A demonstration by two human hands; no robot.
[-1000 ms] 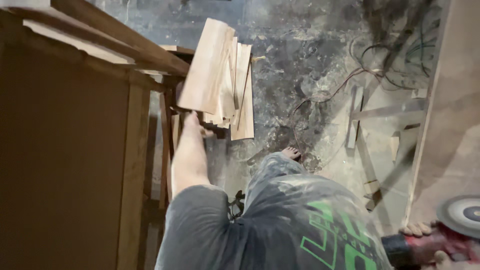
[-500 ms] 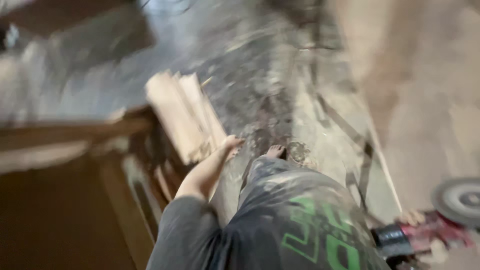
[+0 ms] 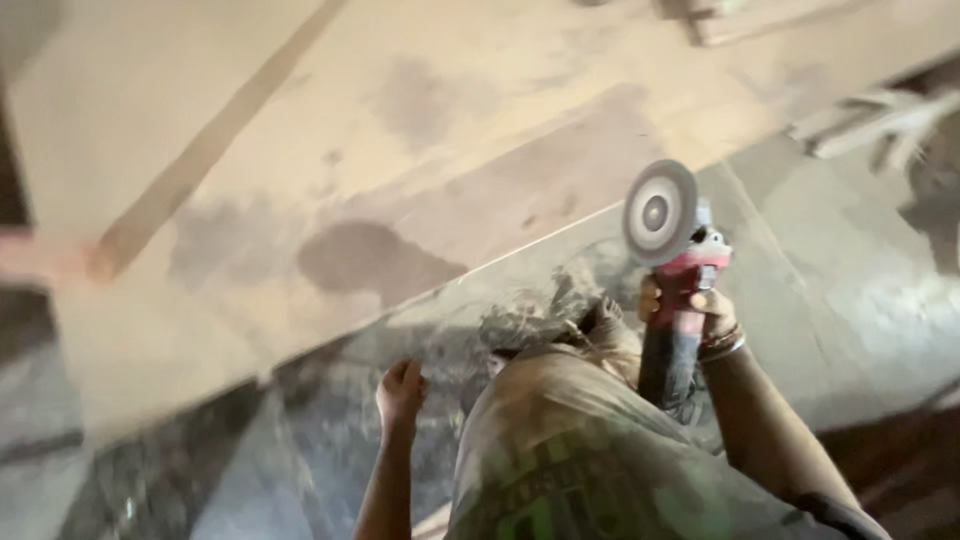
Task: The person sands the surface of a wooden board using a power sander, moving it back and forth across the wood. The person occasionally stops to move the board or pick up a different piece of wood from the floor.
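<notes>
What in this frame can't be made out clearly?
- Head view: motion blur smears the whole frame; the wooden board shows no grain.
- Grinder: its body is partly hidden by the right hand.
- Left hand: fingers blurred, grip unclear; it seems empty.
- Both arms are cut off by the bottom edge.

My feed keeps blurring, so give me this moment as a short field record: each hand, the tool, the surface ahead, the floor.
right hand: gripped around the body of the angle grinder
angle grinder: red and black, held upright, grey sanding disc on top
left hand: empty, hanging open beside the leg, touching nothing
wooden board: large pale panel with dark stains, just ahead of the disc; contact cannot be told
floor: dusty grey concrete
</notes>
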